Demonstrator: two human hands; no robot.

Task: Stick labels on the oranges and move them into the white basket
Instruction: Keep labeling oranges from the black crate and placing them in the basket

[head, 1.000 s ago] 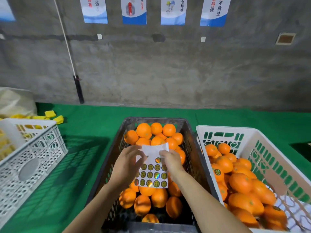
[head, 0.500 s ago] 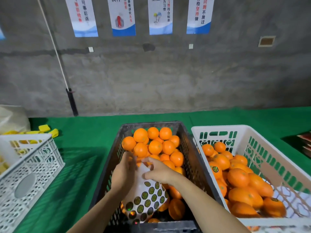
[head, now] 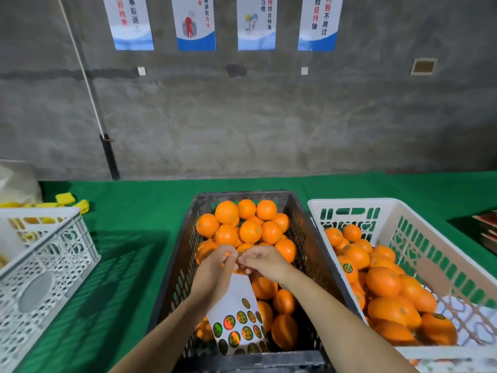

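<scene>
Four blue-and-white posters [head: 256, 22] hang along the grey concrete wall [head: 269, 117], and a pole with a black grip [head: 109, 154] leans against it. At the left of the green table [head: 129, 211] stands a white lattice crate [head: 45, 267], with yellow pieces [head: 66, 198] just behind it.

Two bare forearms enter from the lower edge of the frame and converge toward the centre, each ending in a bare hand: the left hand [head: 212, 273] and the right hand [head: 265, 262]. No sleeve, cuff, glove, watch, ring or bracelet shows on either arm. The fingernails are short and unpainted where visible. The rest of the person's body lies outside the frame.
</scene>
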